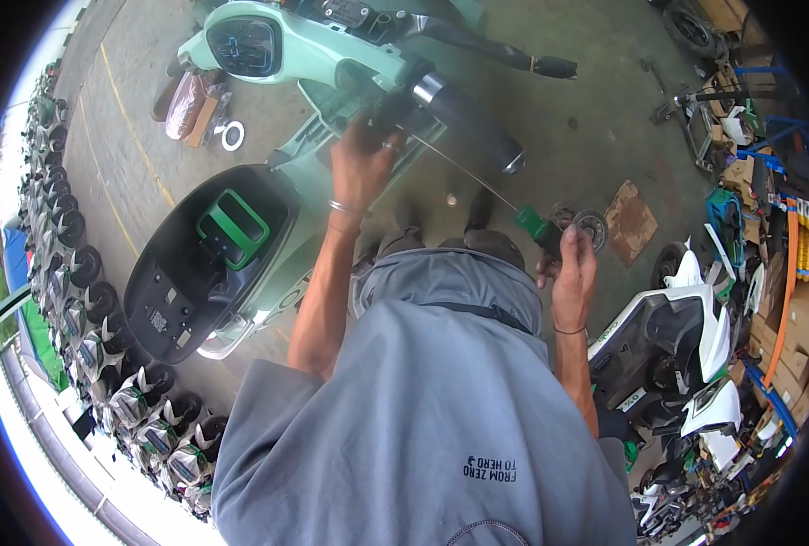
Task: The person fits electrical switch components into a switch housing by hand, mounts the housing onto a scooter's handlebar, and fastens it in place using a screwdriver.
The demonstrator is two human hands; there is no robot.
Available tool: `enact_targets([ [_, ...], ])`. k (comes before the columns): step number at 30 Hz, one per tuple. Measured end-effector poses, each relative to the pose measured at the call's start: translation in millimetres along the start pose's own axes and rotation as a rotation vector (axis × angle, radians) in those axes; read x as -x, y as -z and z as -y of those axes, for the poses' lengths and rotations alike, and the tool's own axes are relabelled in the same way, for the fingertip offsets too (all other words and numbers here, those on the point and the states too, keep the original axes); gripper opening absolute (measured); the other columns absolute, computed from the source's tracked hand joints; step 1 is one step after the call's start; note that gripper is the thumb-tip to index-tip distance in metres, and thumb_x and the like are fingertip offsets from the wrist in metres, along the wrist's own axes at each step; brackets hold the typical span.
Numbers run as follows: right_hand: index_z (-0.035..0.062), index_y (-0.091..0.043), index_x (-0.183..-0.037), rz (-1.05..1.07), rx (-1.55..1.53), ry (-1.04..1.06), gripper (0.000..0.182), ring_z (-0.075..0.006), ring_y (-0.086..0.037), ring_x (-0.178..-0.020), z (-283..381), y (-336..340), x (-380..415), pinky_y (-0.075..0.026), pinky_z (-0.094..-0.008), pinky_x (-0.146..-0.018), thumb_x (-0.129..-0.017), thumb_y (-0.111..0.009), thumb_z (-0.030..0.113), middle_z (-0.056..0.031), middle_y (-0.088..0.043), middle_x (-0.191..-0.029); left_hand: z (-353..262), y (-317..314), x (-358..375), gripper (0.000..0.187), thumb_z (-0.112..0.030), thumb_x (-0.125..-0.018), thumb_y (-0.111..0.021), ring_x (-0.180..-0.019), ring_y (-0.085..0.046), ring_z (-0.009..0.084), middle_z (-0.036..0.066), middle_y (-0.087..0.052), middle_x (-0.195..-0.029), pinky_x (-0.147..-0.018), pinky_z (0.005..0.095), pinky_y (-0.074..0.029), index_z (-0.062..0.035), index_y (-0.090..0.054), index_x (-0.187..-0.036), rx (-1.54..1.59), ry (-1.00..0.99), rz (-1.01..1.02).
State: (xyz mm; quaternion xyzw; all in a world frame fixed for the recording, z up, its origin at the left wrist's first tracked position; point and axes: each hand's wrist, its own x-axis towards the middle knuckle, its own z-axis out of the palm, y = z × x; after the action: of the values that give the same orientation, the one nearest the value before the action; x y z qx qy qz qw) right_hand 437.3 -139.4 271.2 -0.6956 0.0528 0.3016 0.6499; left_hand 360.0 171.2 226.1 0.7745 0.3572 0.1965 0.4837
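My right hand (570, 278) is closed on the dark end of a long screwdriver (530, 220) with a green and black handle. Its thin shaft slants up and left towards the front of a mint-green scooter (354, 55). At the scooter's front body, below the handlebar, my left hand (363, 162) has its fingers curled in near the shaft's far end. What those fingers grip is hidden in shadow and haze, as is the screwdriver's tip. A dark handlebar grip with a silver collar (429, 89) stands just right of my left hand.
The scooter's open seat bucket (213, 264) holds a green frame-like part (234, 229). A brown cardboard piece (632, 223) and a white ring (232, 136) lie on the floor. A white-and-black scooter (659, 341) stands right, near cluttered parts. Several scooters line the left.
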Motion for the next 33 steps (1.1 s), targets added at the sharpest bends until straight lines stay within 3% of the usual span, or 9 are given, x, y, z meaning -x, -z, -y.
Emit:
enact_targets([
  [3,0.0016,-0.045,-0.136,0.078,-0.029,-0.373,0.048,-0.0168,-0.059,-0.097,2,1,-6,-0.050,-0.0269,-0.065,-0.102,-0.054,0.034,-0.0141,-0.053,-0.119,1,-2,-2,0.048,-0.017,-0.083,-0.072,-0.079,-0.060,0.0106,0.008,-0.071,-0.091,-0.073,0.0261,-0.050,0.0068,-0.060,-0.122,0.042,-0.027,-0.021],
  [7,0.0023,-0.047,-0.136,-0.024,-0.134,0.215,0.050,-0.0118,-0.057,-0.067,-17,-8,-4,-0.042,-0.0248,-0.049,-0.102,-0.055,0.038,-0.0076,-0.059,-0.089,2,-1,-3,0.051,-0.019,-0.080,-0.073,-0.085,-0.065,0.0115,0.011,-0.073,-0.095,-0.078,0.0277,-0.052,0.0065,-0.061,-0.122,-0.030,-0.026,-0.063],
  [11,0.0022,-0.043,-0.139,0.039,0.033,0.042,0.053,-0.0120,-0.056,-0.069,-11,6,-6,-0.043,-0.0249,-0.050,-0.104,-0.048,0.041,-0.0090,-0.059,-0.095,-7,1,-2,0.055,-0.021,-0.079,-0.075,-0.087,-0.067,0.0134,0.014,-0.074,-0.096,-0.079,0.0294,-0.052,0.0063,-0.061,-0.125,-0.011,0.015,-0.024],
  [13,0.0010,-0.044,-0.140,0.045,0.048,-0.071,0.056,-0.0124,-0.057,-0.070,4,3,-9,-0.044,-0.0250,-0.050,-0.105,-0.040,0.045,-0.0110,-0.062,-0.105,-14,5,-2,0.055,-0.022,-0.079,-0.075,-0.094,-0.072,0.0326,0.023,-0.071,-0.104,-0.081,0.0383,-0.055,0.0031,-0.060,-0.126,-0.085,0.014,-0.012],
  [19,0.0018,-0.044,-0.141,0.096,0.120,0.234,0.051,-0.0173,-0.061,-0.079,4,-1,-4,-0.047,-0.0252,-0.055,-0.105,-0.045,0.038,-0.0140,-0.057,-0.125,3,0,-4,0.051,-0.017,-0.081,-0.074,-0.082,-0.065,0.0138,0.013,-0.073,-0.093,-0.077,0.0294,-0.052,0.0051,-0.061,-0.126,-0.003,-0.034,-0.077],
  [23,0.0061,-0.047,-0.140,0.060,0.092,-0.275,0.047,-0.0127,-0.060,-0.088,12,-1,-10,-0.047,-0.0250,-0.061,-0.103,-0.050,0.035,-0.0110,-0.059,-0.118,13,-6,-7,0.047,-0.015,-0.083,-0.073,-0.081,-0.064,0.0116,0.012,-0.073,-0.092,-0.073,0.0277,-0.052,0.0053,-0.062,-0.124,0.070,-0.092,-0.072],
  [27,0.0057,-0.051,-0.134,-0.043,0.016,0.396,0.055,-0.0102,-0.054,-0.054,-18,-11,-8,-0.034,-0.0216,-0.041,-0.102,-0.049,0.050,-0.0065,-0.061,-0.087,0,1,-5,0.046,-0.014,-0.084,-0.073,-0.081,-0.064,0.0105,0.011,-0.073,-0.092,-0.073,0.0266,-0.052,0.0058,-0.062,-0.123,-0.103,-0.057,-0.045],
  [29,0.0059,-0.041,-0.144,-0.003,0.085,-0.132,0.057,-0.0164,-0.064,-0.067,-4,0,-9,-0.041,-0.0220,-0.046,-0.103,-0.048,0.045,-0.0121,-0.061,-0.113,1,-1,-5,0.047,-0.016,-0.082,-0.074,-0.082,-0.065,0.0121,0.013,-0.073,-0.093,-0.076,0.0275,-0.052,0.0057,-0.062,-0.123,0.074,-0.002,-0.039],
  [33,0.0053,-0.047,-0.135,0.037,-0.149,-0.031,0.049,-0.0152,-0.060,-0.064,7,-14,-1,-0.041,-0.0218,-0.046,-0.103,-0.048,0.043,-0.0095,-0.059,-0.114,1,1,-5,0.049,-0.019,-0.081,-0.072,-0.088,-0.072,0.0286,0.021,-0.072,-0.098,-0.078,0.0375,-0.054,0.0032,-0.061,-0.124,-0.018,-0.048,-0.045],
])
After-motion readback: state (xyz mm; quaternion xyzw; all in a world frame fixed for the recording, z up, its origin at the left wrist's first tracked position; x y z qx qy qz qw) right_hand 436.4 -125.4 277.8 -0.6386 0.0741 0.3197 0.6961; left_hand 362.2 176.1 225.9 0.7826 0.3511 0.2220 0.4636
